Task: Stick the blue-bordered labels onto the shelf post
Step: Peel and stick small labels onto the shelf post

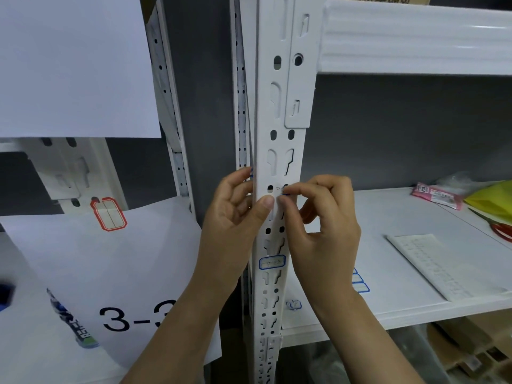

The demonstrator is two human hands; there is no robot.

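A white slotted shelf post runs up the middle of the head view. One blue-bordered label is stuck flat on its face low down. Higher up, my right hand pinches a second blue-bordered label against the post, mostly hidden by its fingertips. My left hand wraps the post's left edge, thumb pressed on the front right beside the right fingertips. A sheet of blue-bordered labels lies on the shelf behind my right wrist.
The white shelf board carries a peeled backing sheet, a crumpled label scrap, a pink packet and a yellow bag. Left of the post hang white papers, one printed "3-3", with a red-bordered label and a pen.
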